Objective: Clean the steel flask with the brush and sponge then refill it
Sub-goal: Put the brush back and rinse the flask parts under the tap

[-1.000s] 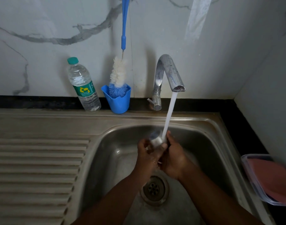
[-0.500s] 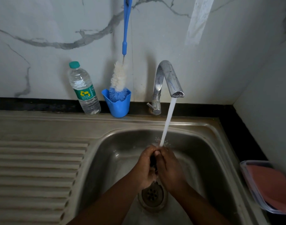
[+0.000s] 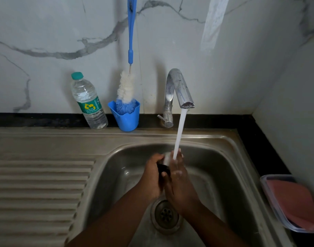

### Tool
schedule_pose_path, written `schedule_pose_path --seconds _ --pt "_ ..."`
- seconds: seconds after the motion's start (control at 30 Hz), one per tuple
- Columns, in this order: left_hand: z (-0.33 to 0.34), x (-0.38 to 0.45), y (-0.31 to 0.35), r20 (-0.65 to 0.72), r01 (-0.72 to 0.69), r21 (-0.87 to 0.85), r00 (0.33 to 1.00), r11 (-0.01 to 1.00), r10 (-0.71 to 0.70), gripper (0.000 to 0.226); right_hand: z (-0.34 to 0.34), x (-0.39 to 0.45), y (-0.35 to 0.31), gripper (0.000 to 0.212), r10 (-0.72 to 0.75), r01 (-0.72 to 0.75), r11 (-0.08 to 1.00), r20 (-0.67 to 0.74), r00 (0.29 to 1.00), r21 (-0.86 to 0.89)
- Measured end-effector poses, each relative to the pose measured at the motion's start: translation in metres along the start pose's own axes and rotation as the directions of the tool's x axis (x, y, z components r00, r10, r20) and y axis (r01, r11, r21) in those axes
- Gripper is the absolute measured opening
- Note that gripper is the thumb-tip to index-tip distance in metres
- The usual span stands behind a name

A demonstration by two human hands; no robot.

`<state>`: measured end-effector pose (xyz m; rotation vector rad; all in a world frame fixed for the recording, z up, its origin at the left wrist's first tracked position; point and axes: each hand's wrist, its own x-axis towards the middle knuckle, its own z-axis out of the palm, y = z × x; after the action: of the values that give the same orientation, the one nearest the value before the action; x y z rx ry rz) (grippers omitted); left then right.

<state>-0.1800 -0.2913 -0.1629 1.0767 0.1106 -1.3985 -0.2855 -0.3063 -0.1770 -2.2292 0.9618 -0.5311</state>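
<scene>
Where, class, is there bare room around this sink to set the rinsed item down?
The ribbed drainboard left of the basin is bare. The back ledge holds the water bottle, blue cup and tap; the container crowds the right.

both forearms reach forward and converge. left hand curled, gripping; right hand pressed against it, fingers extended upward (finger detail partly hidden, wet).
</scene>
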Motion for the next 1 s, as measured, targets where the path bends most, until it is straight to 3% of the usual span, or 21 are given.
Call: schedule_pose_path --seconds 0.07,0.2,0.27,0.4,0.47,0.57,0.7,0.8,0.93,1.0 --pt "0.004 -0.006 -0.002 0.001 0.039 -0.087 0.999 0.995 -0.039 0.052 0.002 -0.002 0.001 0.068 0.006 -0.002 0.994 -0.036 0.999 0.109" --pt "0.007 -0.003 0.0 -0.066 0.04 -0.17 0.996 0.985 -0.052 0.054 0.009 0.0 -0.005 0.072 0.175 -0.152 0.916 -0.028 0.984 0.372" --pt "0.008 -0.002 0.002 -0.046 0.034 -0.151 0.998 0.988 -0.041 0.052 0.008 0.002 -0.008 0.075 0.152 -0.127 0.931 -0.05 0.987 0.341" --pt "0.01 -0.011 -0.008 -0.032 -0.056 -0.046 0.998 0.997 0.055 0.046 0.001 0.0 -0.012 0.076 0.025 -0.027 0.996 0.021 0.999 0.089" --pt "0.012 -0.015 -0.006 -0.029 -0.024 -0.101 0.999 0.995 0.022 0.046 0.001 -0.001 -0.008 0.076 -0.01 0.01 0.999 -0.01 1.0 0.03" --pt "0.016 -0.012 0.002 -0.058 0.003 -0.242 0.998 0.97 -0.017 0.045 0.006 -0.005 0.003 0.076 0.055 -0.047 0.99 -0.054 0.997 0.135" --pt "0.02 -0.008 0.002 -0.126 0.054 -0.224 0.989 0.973 -0.084 0.044 0.004 -0.008 0.001 0.074 0.156 -0.147 0.956 -0.015 0.988 0.254" --pt "0.016 -0.012 -0.001 -0.125 0.091 -0.192 0.985 0.977 -0.116 0.051 -0.001 -0.003 -0.009 0.072 0.128 -0.118 0.962 -0.022 0.992 0.246" --pt "0.019 -0.006 0.005 -0.182 0.109 -0.264 0.97 0.958 -0.161 0.067 -0.001 -0.007 -0.003 0.084 -0.018 0.025 0.991 -0.051 0.999 0.131" --pt "0.018 -0.001 0.007 -0.173 0.134 -0.269 0.967 0.954 -0.185 0.074 0.002 -0.013 0.005 0.086 -0.001 0.005 0.988 -0.025 1.0 0.155"
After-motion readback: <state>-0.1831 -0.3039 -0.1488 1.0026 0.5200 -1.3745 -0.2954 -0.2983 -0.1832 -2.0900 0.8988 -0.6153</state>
